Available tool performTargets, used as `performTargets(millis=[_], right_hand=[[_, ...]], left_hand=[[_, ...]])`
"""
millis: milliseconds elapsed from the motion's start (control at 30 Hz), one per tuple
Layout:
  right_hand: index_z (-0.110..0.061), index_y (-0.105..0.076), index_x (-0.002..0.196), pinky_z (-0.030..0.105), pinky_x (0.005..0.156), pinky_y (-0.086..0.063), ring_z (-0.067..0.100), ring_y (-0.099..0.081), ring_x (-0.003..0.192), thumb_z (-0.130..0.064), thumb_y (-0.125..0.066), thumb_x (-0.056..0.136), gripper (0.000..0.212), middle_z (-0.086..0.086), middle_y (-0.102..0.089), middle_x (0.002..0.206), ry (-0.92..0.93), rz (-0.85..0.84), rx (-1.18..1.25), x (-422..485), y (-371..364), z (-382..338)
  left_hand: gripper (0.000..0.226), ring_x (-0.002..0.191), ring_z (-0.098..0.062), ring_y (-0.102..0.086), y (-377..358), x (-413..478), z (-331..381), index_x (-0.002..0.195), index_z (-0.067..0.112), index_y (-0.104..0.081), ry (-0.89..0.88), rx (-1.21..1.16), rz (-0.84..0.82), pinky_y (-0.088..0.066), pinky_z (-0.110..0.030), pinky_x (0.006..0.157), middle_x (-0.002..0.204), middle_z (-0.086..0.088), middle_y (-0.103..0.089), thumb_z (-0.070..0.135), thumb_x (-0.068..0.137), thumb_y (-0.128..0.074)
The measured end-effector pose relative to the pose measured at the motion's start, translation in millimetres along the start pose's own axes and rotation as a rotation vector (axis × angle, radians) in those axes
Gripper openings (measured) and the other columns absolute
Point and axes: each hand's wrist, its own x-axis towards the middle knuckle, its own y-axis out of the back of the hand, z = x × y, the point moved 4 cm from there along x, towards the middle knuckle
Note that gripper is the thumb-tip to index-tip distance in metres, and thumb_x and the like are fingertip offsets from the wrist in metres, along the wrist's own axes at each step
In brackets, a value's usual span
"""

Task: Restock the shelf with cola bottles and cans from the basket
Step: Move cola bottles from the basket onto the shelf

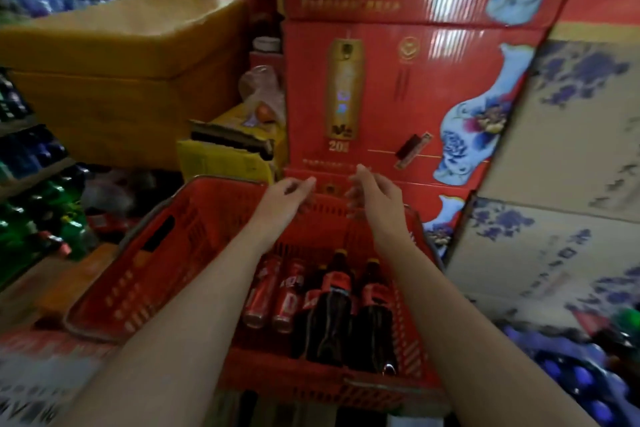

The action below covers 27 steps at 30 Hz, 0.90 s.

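Note:
A red plastic basket (162, 253) sits in front of me, low in the head view. Dark cola bottles (332, 312) with red labels and yellow caps lie inside it, beside red cola cans (263, 291) to their left. My left hand (287, 198) and my right hand (374, 194) hover above the basket's far rim, fingers apart and loosely curled, holding nothing. Both forearms stretch over the basket and hide part of its contents. The shelf (31, 180) with drinks stands at the far left.
Stacked red cartons (381, 97) rise right behind the basket. Pale cartons with blue flowers (561, 184) stand at the right. Yellow boxes (121, 73) sit at the back left. Green bottles (38, 218) fill the left shelf. Blue-capped bottles (581, 374) lie at the lower right.

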Motion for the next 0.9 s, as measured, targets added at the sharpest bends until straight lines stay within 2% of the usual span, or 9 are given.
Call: performTargets(millis=[100,200,367,467,567,667,733,833,900], right_hand=[[-0.015,-0.068,0.078,0.031,0.054,-0.048,0.018,-0.056,0.056,-0.043,-0.058,0.093,0.033,0.003,-0.062,0.064,-0.065,0.065,-0.031,8.0,19.6,24.8],[-0.008,-0.068,0.082,0.031,0.052,-0.052,0.017,-0.058,0.057,-0.042,-0.058,0.093,0.036,0.002,-0.061,0.062,-0.128,0.144,-0.096,13.1,31.5,41.1],[-0.012,-0.066,0.078,0.033,0.06,-0.052,0.016,-0.059,0.056,-0.042,-0.056,0.095,0.035,0.001,-0.063,0.061,-0.198,0.186,-0.165,17.0,44.5,67.6],[-0.011,-0.067,0.078,0.027,0.062,-0.049,0.014,-0.059,0.057,-0.041,-0.057,0.094,0.036,0.002,-0.065,0.064,-0.242,0.19,-0.195,17.7,52.6,83.2],[-0.011,-0.068,0.081,0.026,0.069,-0.051,0.015,-0.063,0.067,-0.043,-0.057,0.093,0.036,0.003,-0.067,0.074,-0.291,0.183,-0.23,19.0,59.0,98.7],[-0.012,-0.067,0.087,0.036,0.087,-0.053,0.017,-0.065,0.08,-0.048,-0.056,0.093,0.038,0.002,-0.068,0.083,-0.356,0.141,-0.248,20.6,61.1,117.0],[-0.014,-0.068,0.09,0.039,0.092,-0.051,0.017,-0.066,0.086,-0.055,-0.055,0.09,0.043,0.001,-0.07,0.087,-0.395,0.13,-0.318,21.9,63.9,127.0],[-0.014,-0.07,0.102,0.037,0.094,-0.049,0.018,-0.065,0.099,-0.062,-0.05,0.089,0.053,0.003,-0.072,0.104,-0.451,0.07,-0.401,19.6,65.7,134.4],[-0.012,-0.066,0.115,0.029,0.092,-0.043,0.017,-0.061,0.108,-0.06,-0.046,0.093,0.057,0.001,-0.067,0.116,-0.476,0.027,-0.445,15.9,64.2,134.2]], left_hand=[[0.044,0.074,-0.007,-0.057,-22.8,16.4,-19.1,0.098,0.009,-0.068,0.066,0.031,-0.067,-0.042,-0.023,0.066,0.085,0.004,-0.065,0.05,0.094,-0.051],[0.045,0.072,-0.012,-0.058,-39.1,25.1,-39.2,0.097,0.008,-0.069,0.15,0.028,-0.138,-0.04,-0.022,0.064,0.082,0.0,-0.066,0.05,0.093,-0.053],[0.052,0.086,-0.023,-0.063,-62.8,33.1,-75.1,0.095,0.009,-0.07,0.241,0.056,-0.273,-0.048,-0.038,0.087,0.091,-0.007,-0.071,0.058,0.085,-0.058],[0.049,0.083,-0.025,-0.061,-79.8,37.4,-92.7,0.09,0.009,-0.068,0.296,0.105,-0.382,-0.05,-0.04,0.088,0.087,-0.009,-0.067,0.057,0.084,-0.06],[0.058,0.099,-0.028,-0.065,-94.4,42.1,-111.2,0.109,0.004,-0.067,0.38,0.176,-0.413,-0.051,-0.038,0.092,0.104,-0.012,-0.069,0.056,0.083,-0.063],[0.062,0.111,-0.032,-0.061,-104.7,46.5,-125.0,0.123,0.004,-0.061,0.431,0.218,-0.404,-0.05,-0.038,0.094,0.121,-0.016,-0.064,0.051,0.083,-0.066],[0.071,0.115,-0.033,-0.058,-110.4,45.6,-130.8,0.13,0.0,-0.052,0.476,0.224,-0.428,-0.05,-0.036,0.092,0.128,-0.017,-0.059,0.051,0.083,-0.067],[0.075,0.115,-0.033,-0.058,-117.3,47.7,-141.6,0.131,-0.002,-0.05,0.529,0.188,-0.423,-0.048,-0.039,0.098,0.128,-0.018,-0.059,0.047,0.079,-0.072],[0.065,0.114,-0.032,-0.058,-118.5,50.8,-145.9,0.128,-0.001,-0.053,0.571,0.123,-0.396,-0.047,-0.039,0.098,0.126,-0.017,-0.059,0.037,0.08,-0.074]])
